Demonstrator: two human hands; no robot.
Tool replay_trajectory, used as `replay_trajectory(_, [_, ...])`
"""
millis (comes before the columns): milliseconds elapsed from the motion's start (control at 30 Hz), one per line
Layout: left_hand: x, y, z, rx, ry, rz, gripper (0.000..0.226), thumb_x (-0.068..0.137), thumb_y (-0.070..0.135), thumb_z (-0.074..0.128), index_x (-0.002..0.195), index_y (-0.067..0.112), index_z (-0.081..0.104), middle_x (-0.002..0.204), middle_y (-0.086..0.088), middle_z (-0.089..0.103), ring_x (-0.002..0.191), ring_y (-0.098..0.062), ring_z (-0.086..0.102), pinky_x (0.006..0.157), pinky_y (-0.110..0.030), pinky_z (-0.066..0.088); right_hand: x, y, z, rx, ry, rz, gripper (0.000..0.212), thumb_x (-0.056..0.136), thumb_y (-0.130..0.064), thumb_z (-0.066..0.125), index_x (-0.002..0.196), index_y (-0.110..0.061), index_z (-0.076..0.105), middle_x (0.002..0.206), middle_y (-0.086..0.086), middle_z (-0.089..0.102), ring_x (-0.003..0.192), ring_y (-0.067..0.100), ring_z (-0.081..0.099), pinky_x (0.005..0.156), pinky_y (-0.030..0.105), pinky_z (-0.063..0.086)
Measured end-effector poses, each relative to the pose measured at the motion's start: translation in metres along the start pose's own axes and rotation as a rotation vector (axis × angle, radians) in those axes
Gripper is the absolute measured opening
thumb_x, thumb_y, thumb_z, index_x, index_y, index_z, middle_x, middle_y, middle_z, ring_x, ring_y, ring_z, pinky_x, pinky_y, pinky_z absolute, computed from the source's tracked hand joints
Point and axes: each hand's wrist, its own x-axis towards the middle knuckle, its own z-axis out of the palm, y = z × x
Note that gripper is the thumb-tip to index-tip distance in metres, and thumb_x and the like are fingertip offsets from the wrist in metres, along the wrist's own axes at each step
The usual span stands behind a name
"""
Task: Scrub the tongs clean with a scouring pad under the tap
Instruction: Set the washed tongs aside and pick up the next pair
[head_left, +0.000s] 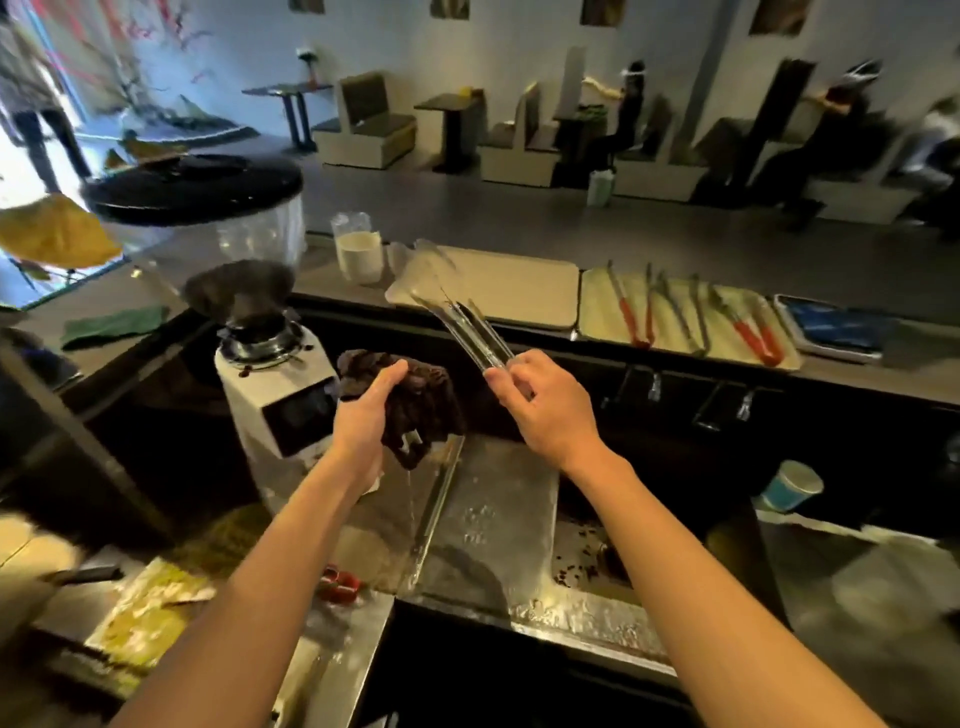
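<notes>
My right hand (545, 402) grips the hinge end of a pair of metal tongs (467, 325), whose blurred tips point up and away over a beige tray (530, 291) on the counter. My left hand (366, 410) clutches a dark, wet scouring pad (426, 400) above the sink (493, 519); a thin stream of water drips from the pad. The two hands are apart, and the pad does not touch the tongs. No tap is clearly visible.
A white coffee grinder (270, 384) stands just left of my left hand. On the counter behind lie a yellowish tray (597, 312) with several red-handled tongs (748, 338), a blue tray (831, 325) and a milk jug (358, 252). A blue cup (789, 486) sits at right.
</notes>
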Motion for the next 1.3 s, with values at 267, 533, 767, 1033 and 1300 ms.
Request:
replay_trajectory(267, [0.057, -0.025, 0.126, 0.002, -0.121, -0.104, 0.022, 0.086, 0.028, 0.07, 0.105, 0.016, 0.067, 0.102, -0.007, 0.075, 0.096, -0.022, 0.071, 0.081, -0.04, 0.057, 0.045, 0.094, -0.065, 0.001, 0.113, 0.193, 0.049, 0.1, -0.057, 0.044, 0.063, -0.024, 0.047, 0.077, -0.006, 0.05, 0.068, 0.011, 0.049, 0.065, 0.04, 0.044])
replay_trajectory(533, [0.134, -0.031, 0.202, 0.004, -0.089, -0.102, 0.026, 0.087, 0.031, 0.07, 0.107, 0.017, 0.063, 0.109, -0.008, 0.069, 0.105, -0.024, 0.064, 0.08, -0.038, 0.051, 0.127, 0.154, -0.077, 0.047, 0.05, 0.295, 0.044, 0.104, -0.042, 0.042, 0.063, -0.027, 0.044, 0.078, -0.007, 0.047, 0.068, 0.004, 0.045, 0.058, 0.019, 0.03])
replay_trajectory(767, [0.193, -0.031, 0.23, -0.014, 0.008, -0.129, 0.013, 0.09, 0.029, 0.066, 0.093, 0.018, 0.06, 0.096, -0.005, 0.067, 0.092, -0.021, 0.063, 0.067, -0.033, 0.046, 0.204, 0.183, -0.051, 0.007, -0.081, 0.387, 0.035, 0.098, -0.038, 0.043, 0.068, -0.021, 0.044, 0.093, 0.003, 0.055, 0.071, 0.006, 0.047, 0.056, 0.025, 0.03])
replay_trajectory(1033, [0.238, -0.041, 0.233, -0.035, 0.108, -0.158, 0.014, 0.089, 0.03, 0.066, 0.087, 0.017, 0.062, 0.091, -0.002, 0.067, 0.085, -0.016, 0.063, 0.063, -0.029, 0.045, 0.274, 0.203, -0.003, -0.294, -0.247, 0.358, 0.048, 0.1, -0.043, 0.038, 0.062, -0.016, 0.05, 0.067, 0.001, 0.053, 0.054, 0.012, 0.047, 0.048, 0.026, 0.029])
replay_trajectory(1300, [0.25, -0.042, 0.216, -0.048, 0.148, -0.185, 0.02, 0.086, 0.032, 0.068, 0.095, 0.014, 0.066, 0.098, -0.007, 0.071, 0.094, -0.022, 0.067, 0.072, -0.034, 0.052, 0.306, 0.216, 0.032, -0.418, -0.297, 0.367, 0.043, 0.1, -0.042, 0.045, 0.098, -0.008, 0.07, 0.081, 0.003, 0.057, 0.068, 0.015, 0.049, 0.058, 0.027, 0.036])
